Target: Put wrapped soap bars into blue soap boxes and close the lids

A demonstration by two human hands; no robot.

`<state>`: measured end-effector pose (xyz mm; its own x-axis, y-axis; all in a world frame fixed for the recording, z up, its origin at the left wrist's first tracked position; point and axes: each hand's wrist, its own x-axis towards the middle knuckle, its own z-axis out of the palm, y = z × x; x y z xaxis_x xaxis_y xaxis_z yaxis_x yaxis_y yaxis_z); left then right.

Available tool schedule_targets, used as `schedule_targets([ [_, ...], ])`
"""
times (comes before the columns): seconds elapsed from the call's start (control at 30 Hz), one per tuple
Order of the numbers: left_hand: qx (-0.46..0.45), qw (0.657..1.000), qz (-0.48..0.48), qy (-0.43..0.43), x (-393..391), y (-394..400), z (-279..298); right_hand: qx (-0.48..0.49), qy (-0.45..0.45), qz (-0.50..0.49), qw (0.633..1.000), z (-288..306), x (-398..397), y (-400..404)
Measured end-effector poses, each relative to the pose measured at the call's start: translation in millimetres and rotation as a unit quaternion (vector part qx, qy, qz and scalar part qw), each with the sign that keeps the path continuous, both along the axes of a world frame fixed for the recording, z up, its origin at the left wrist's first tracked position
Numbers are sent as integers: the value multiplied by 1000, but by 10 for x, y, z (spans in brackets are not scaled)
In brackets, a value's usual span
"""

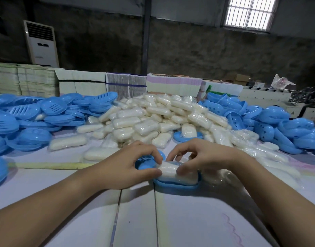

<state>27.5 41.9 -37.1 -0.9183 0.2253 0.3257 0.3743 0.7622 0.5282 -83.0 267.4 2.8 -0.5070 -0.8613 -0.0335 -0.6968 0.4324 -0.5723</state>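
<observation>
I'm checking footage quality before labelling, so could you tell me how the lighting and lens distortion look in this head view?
Head view: the barred window is blown out while the walls stay dim; the table is evenly lit, with soft shadows under the left hand and right hand; wide-angle bending curves the edges; the wrapped soap bar shows mild plastic glare.

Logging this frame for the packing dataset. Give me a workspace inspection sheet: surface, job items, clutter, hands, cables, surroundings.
Surface: pale table with seams; pink scribble near right.
Job's things: wrapped soap bar lying in open blue box base; blue lid piece under the left fingers; heap of wrapped bars; blue box halves piled left and right.
Clutter: yellowish strip on the table.
Hands: left hand grips the bar's left end, over the lid piece; right hand pinches the bar's wrapper.
Cables: nothing seen.
Surroundings: stacked flat cartons, standing air conditioner, barred window, machine at right.
</observation>
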Motion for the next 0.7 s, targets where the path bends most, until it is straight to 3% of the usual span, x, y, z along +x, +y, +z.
schedule_targets([
  [0.3, 14, 999, 31, 19, 9, 64, 11, 14, 10, -3, 1000, -2, -106, 10],
  [0.43, 2, 999, 30, 26, 10, 89, -2, -70, 170, -190, 965, 23, -482, 194],
  [0.57, 12, 999, 30, 23, -7, 99, 2, 116, 252, -241, 930, -183, -734, 63],
  [0.7, 12, 999, 30, 23, 7, 91, 7, 142, 330, -261, 896, -248, -841, -172],
])
